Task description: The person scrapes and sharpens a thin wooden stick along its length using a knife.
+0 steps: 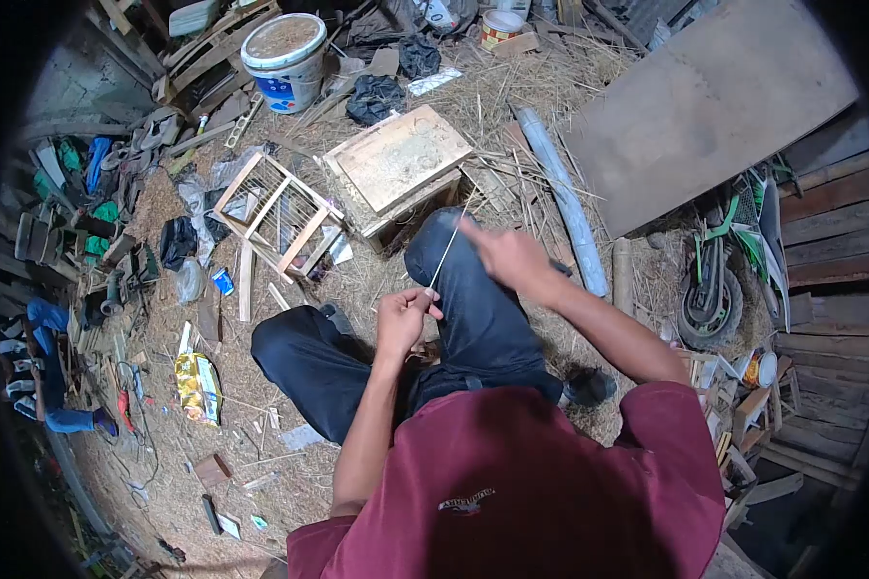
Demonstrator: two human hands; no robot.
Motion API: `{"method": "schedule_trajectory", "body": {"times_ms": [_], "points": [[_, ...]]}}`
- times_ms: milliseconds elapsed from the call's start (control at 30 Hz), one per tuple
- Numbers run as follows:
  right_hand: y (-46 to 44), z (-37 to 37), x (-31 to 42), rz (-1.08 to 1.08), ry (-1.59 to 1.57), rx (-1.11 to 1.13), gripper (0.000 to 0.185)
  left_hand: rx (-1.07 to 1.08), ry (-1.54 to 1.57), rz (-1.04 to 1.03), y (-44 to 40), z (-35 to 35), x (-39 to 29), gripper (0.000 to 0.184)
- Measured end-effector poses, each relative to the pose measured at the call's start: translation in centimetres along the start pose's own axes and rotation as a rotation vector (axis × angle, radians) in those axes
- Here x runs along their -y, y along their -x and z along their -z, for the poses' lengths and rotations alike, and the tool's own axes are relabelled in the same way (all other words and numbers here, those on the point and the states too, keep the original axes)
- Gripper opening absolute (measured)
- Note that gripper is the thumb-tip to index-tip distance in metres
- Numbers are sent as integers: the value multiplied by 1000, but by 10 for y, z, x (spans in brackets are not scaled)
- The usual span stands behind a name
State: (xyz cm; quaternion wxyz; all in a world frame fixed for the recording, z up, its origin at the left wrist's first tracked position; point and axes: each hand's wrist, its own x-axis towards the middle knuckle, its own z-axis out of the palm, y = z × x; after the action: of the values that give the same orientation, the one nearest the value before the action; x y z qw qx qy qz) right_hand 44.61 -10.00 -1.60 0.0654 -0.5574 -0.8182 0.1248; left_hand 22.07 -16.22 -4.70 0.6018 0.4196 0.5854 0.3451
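My left hand (403,323) is closed in a pinch on the lower end of a thin, pale strip of wood or bamboo (446,253). The strip slants up and to the right, in front of my bent right knee. My right hand (510,259) is at the strip's upper part, its fingers curled and slightly blurred. Something small and dark shows behind that hand, but what the fingers hold is not clear. Beyond my knees, a slatted wooden cage with wire bars (280,214) lies left of a wooden box with a board on top (406,159).
A white bucket (285,63) stands at the back left. A grey pole (562,198) and a large leaning board (710,116) are on the right, with a small motorbike (724,261) beneath. Another person (48,367) sits far left. Shavings, sticks and a gold bag (198,386) litter the ground.
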Motion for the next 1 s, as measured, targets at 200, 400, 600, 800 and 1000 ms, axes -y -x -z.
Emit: {"method": "schedule_trajectory", "body": {"times_ms": [200, 400, 600, 800, 1000], "points": [[-1, 4, -9, 75, -14, -35, 52, 135, 274, 261, 2, 3, -22, 17], [-3, 25, -3, -5, -2, 21, 51, 227, 457, 327, 1, 8, -24, 17], [-1, 23, -8, 21, -123, -14, 51, 224, 483, 324, 11, 13, -8, 18], [-1, -5, -6, 13, -127, -150, 45, 184, 440, 335, 16, 15, -12, 18], [20, -2, 22, 216, 63, 51, 57, 177, 433, 323, 12, 11, -12, 18]]}}
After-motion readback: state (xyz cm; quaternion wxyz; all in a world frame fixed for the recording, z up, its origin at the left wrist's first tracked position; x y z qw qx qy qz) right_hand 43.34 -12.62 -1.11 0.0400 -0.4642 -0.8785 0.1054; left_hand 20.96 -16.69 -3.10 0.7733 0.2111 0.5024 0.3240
